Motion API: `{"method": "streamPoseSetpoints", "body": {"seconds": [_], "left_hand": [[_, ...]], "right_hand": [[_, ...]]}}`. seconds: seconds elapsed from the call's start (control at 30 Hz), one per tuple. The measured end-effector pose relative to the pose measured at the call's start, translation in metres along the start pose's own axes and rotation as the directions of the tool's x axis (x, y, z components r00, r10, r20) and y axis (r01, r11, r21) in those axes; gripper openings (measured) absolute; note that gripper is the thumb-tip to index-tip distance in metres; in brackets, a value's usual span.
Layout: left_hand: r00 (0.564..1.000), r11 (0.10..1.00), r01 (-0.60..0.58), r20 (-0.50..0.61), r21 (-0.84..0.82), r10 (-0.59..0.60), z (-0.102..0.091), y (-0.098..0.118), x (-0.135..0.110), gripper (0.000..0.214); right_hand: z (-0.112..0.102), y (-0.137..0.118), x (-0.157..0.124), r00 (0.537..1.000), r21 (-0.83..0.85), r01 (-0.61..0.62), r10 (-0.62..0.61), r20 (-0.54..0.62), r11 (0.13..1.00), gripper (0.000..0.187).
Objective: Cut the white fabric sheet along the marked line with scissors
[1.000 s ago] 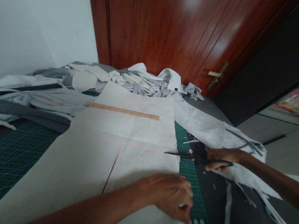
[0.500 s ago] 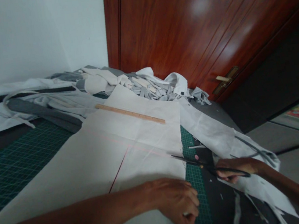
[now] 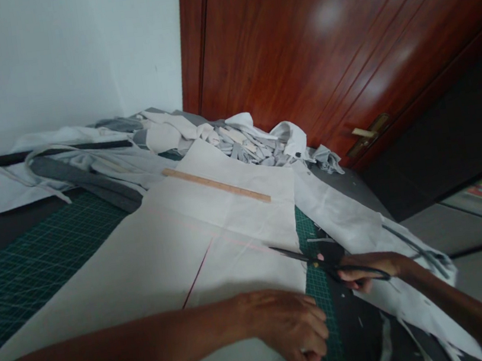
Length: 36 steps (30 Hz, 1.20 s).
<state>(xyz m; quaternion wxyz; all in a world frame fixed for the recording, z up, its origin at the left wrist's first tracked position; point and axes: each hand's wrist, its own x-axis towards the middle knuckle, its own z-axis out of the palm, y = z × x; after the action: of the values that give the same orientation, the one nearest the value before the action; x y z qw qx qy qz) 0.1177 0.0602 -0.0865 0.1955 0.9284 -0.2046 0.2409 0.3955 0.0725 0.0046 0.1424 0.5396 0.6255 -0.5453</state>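
From my remote view, I see the work in hand is cutting at cloth. The right hand (image 3: 365, 270) holds a pair of black-handled scissors (image 3: 306, 258), with the fingers closed narrow around the handles, and the blades point to the left toward the edge of a large off-white cloth sheet (image 3: 229, 224). I cannot tell exactly if the blade tips have the cloth between them, and how wide they open is too small to tell.

The left hand (image 3: 289, 332) lies on the near edge of this sheet, curled and narrow, pressing on it. I cannot tell if it pinches the cloth or only pushes down, because the fingertips are mostly hidden.

The sheet lies flat on a green cutting mat (image 3: 40, 256), with faint pink lines and one dark red line drawn on it. A wooden ruler (image 3: 217, 185) rests on its far part, well apart from both hands. Beside the scissors, on the right, is a crumpled white cloth piece (image 3: 339, 214) over dark cloth (image 3: 357, 307). Behind are a heap of fabric scraps (image 3: 248, 140) and a reddish wooden door (image 3: 316, 44).

In my judgement, this position calls for the left hand to keep the sheet flat while the scissors blades work at the edge.
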Motion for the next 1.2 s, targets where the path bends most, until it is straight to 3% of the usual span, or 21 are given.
{"method": "streamPoseSetpoints", "body": {"seconds": [0.4,0.67,1.2], "left_hand": [[0.999,1.0,-0.022,0.035,0.006,0.022,-0.005,0.001,0.003,0.046],[0.991,0.998,0.06,0.12,-0.018,-0.057,-0.014,0.007,0.006,0.049],[0.997,0.991,-0.02,-0.072,-0.129,0.011,-0.002,0.0,0.002,0.045]], "right_hand": [[-0.001,-0.02,0.012,0.997,-0.027,-0.057,0.059,0.042,0.998,0.083],[0.003,-0.032,0.008,0.997,-0.059,-0.078,0.078,-0.003,0.995,0.082],[0.003,-0.035,0.01,0.997,-0.102,-0.081,0.082,0.004,0.992,0.071]]}}
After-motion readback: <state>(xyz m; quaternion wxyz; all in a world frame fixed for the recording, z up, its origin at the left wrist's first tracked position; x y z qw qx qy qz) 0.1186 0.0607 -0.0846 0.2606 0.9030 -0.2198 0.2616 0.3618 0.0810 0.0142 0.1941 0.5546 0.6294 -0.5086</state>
